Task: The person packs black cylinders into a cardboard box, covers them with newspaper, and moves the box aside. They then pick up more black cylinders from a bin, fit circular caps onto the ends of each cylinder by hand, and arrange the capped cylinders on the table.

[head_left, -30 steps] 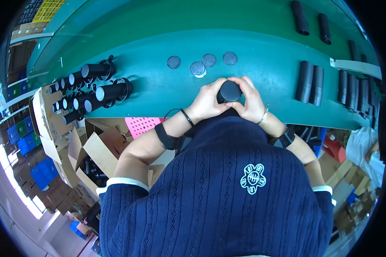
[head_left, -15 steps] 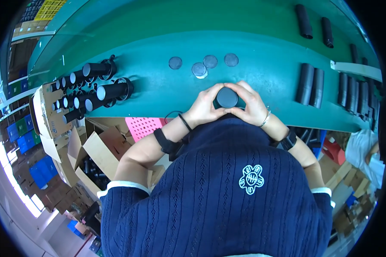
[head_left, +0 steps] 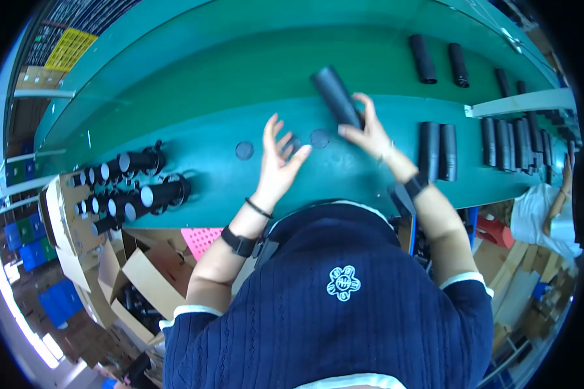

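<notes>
In my right hand (head_left: 370, 131) a black tube (head_left: 334, 94) is gripped near its lower end. It tilts, its far end leaning to the left over the green table (head_left: 207, 155). My left hand (head_left: 279, 159) is open, fingers spread, and holds nothing. Beside its fingers lies a dark round disc (head_left: 294, 144), partly hidden by them. Another thin disc (head_left: 319, 139) rests close to the tube's lower end. Left of my left hand sits a third disc (head_left: 244, 150).
Several black cylinders with ringed bases (head_left: 159, 193) lie in rows at the left. To the right stand a pair of black tubes (head_left: 429, 150) and a further group (head_left: 503, 144). Two more tubes (head_left: 423, 59) lie farther back. An open cardboard box (head_left: 152, 275) and pink perforated sheet (head_left: 201, 241) sit below the edge.
Both hands were together around the round end of a black cylinder close to my body. Now they are apart, and my right hand holds the tube farther out. The view has shifted.
</notes>
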`<state>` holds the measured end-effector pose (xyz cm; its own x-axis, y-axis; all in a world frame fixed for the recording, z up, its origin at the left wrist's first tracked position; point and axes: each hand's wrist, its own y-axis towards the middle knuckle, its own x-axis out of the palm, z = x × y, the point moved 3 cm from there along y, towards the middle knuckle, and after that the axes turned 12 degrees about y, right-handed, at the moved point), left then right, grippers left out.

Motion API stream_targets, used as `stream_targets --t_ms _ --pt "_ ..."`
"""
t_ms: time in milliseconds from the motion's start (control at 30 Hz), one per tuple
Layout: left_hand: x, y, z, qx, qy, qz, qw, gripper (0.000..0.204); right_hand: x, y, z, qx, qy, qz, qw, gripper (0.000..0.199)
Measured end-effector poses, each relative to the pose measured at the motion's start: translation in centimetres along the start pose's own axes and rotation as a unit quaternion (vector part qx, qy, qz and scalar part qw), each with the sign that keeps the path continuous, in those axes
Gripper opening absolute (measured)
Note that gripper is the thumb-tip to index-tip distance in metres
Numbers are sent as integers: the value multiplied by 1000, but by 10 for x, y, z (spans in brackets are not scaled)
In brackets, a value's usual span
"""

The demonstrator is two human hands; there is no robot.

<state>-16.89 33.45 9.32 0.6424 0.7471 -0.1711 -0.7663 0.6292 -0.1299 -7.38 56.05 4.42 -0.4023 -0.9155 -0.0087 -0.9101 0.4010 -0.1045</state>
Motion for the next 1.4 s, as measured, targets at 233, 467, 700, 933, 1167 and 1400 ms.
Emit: stream_targets --t_ms 233,467,700,933,1167,1400 --pt "-1 -7 -28 -66 14 -84 994 17 -136 131 21 133 -407 274 861 76" --pt "-11 -6 -49 -178 -13 -44 983 15 -157 10 -18 148 -579 250 762 67" --pt "40 19 -42 -194 -67 -163 965 16 -142 -108 17 239 -468 199 827 116" --pt "78 12 -5 4 10 -272 962 58 11 -116 -4 2 -87 -37 996 105" --pt "46 -10 -9 31 42 -317 947 71 14 -106 -11 94 208 -22 973 42" --pt "49 -13 -31 46 20 -319 946 70 40 -91 -13 127 197 -14 972 37"
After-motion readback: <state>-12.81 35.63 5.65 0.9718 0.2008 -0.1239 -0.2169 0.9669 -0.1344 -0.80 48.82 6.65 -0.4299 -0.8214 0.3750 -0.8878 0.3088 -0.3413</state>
